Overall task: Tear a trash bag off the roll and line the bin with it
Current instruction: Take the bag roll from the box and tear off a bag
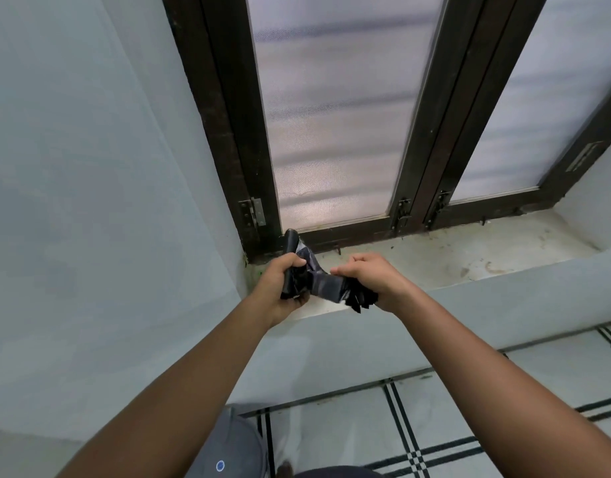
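grey bin (228, 443) at the feet, unlined | left hand (283, 284) fingers wrapped round black trash-bag roll (292, 260) | right hand (369, 281) fist bunching the bag end (357, 298) — tearing step | next: sharp pull apart — over the windowsill (452, 257)

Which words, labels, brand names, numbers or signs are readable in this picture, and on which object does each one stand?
No text can be read in this view.
Small round blue-and-white emblem on the grey object at the bottom edge: too small and blurred to read.
Black trash bag roll in the left hand and the bag end in the right hand: no print visible.
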Motion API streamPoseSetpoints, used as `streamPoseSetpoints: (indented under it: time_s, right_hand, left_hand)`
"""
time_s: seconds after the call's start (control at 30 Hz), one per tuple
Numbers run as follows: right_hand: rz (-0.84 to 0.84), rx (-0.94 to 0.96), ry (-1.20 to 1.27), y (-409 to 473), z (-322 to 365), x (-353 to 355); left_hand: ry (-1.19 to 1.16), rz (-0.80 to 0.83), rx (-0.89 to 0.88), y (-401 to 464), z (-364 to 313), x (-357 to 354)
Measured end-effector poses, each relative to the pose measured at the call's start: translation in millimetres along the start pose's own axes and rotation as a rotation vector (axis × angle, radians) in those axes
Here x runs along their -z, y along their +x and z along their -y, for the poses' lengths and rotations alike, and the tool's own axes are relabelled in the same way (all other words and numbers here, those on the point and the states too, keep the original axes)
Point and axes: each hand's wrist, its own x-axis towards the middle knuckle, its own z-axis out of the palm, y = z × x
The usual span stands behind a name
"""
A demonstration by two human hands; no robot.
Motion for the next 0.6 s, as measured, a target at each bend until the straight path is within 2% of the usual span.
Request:
streamPoseSetpoints:
  time_s: [0.1,0.2,0.33,0.4,0.53,0.6]
  right_hand:
    - [0.135,-0.093,0.151,-3,4,2]
    - [0.273,-0.166,0.181,-7,12,-1]
    - [0.087,-0.149,0.073,-4,12,-3]
    - [0.013,-0.14,0.108,1,6,1]
    - [-0.071,-0.072,0.232,3,2,8]
    - [-0.076,0.007,0.195,-3,5,6]
  left_hand:
    - [0.044,0.022,0.011,0,0,0]
    - [0.147,0.077,-0.016,1,3,-4]
    - [0.1,0.101,-0.01,-1,0,-8]
    - [0.008,0.104,0.013,-3,-3,-7]
    - [0.006,0.124,0.032,-6,-3,-5]
    - [0.037,0.127,0.03,-7,-1,-5]
